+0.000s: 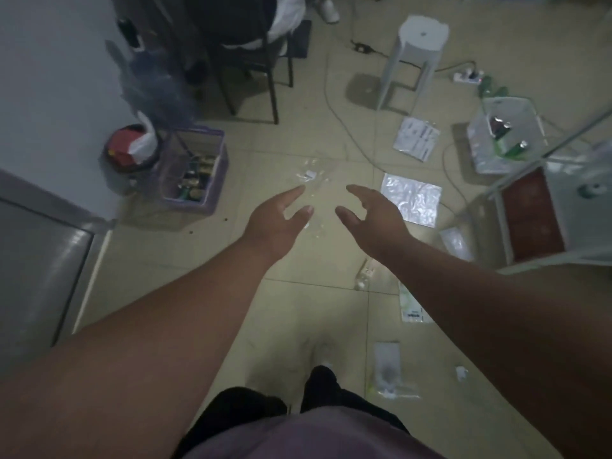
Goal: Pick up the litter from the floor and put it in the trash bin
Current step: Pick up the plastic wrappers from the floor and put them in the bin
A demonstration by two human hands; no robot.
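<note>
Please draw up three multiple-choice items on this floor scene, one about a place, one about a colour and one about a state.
1. Where does the trash bin stand?
A. Under the white stool
B. Beside the purple basket, near the wall
C. Between the person's feet

2. What colour is the stool?
A. White
B. Red
C. Black

3. What state are the left hand and right hand in?
A. Both clenched on wrappers
B. One holds a bottle
C. Both open and empty

Answers:
1. B, the bin sits against the purple basket at the foot of the grey wall.
2. A, its seat and legs are plainly white.
3. C, the fingers are spread above the clear plastic wrapper on the floor and nothing lies in either palm.
</note>
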